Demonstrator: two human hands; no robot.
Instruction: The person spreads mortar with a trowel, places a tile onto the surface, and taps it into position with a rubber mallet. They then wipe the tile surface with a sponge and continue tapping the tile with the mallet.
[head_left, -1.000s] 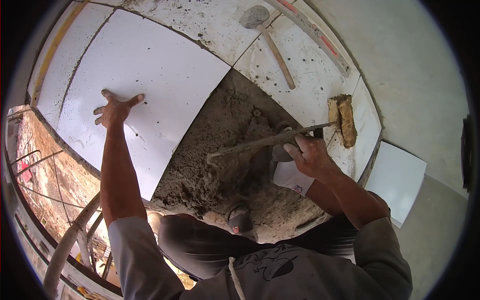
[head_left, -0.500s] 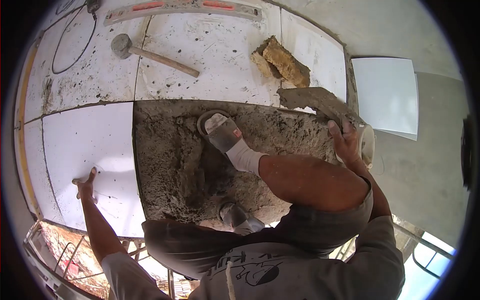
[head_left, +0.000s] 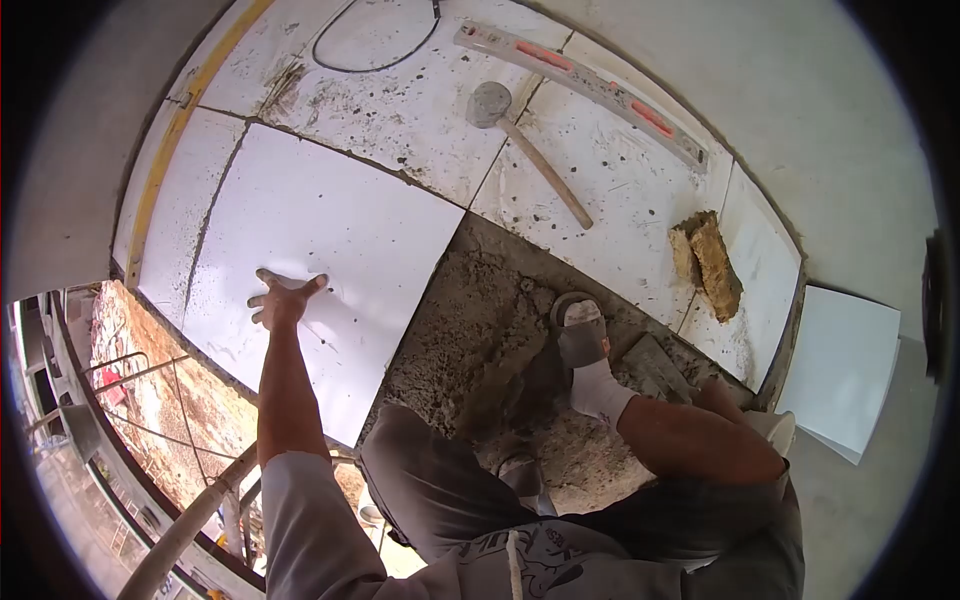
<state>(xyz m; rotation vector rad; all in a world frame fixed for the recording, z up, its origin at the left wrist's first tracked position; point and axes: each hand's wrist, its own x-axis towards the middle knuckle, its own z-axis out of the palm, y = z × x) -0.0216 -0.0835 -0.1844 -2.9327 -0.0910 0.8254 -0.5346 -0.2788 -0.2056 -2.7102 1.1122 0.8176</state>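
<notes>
My left hand [head_left: 286,300] lies on a large white tile [head_left: 330,210], its fingers spread. On the right, my right hand [head_left: 712,394] is mostly hidden behind my raised knee. Beside it a flat metal trowel [head_left: 655,368] rests low over the grey mortar, its handle out of sight. Rough wet mortar [head_left: 470,310] fills the gap right of the tile, and my sandalled foot [head_left: 583,335] stands in it.
A mallet [head_left: 545,170], a spirit level [head_left: 590,85] and a yellow-brown sponge-like block [head_left: 715,265] lie on dirty tiles. Farther right are a bucket [head_left: 775,430] and a loose white sheet [head_left: 840,370]. Scaffold pipes [head_left: 185,525] stand at lower left. A yellow strip [head_left: 180,120] runs along the left.
The view has swung around. The trowel has come down from beside the bucket to the mortar near my foot, with my right hand now behind my knee. My left hand remains on the tile.
</notes>
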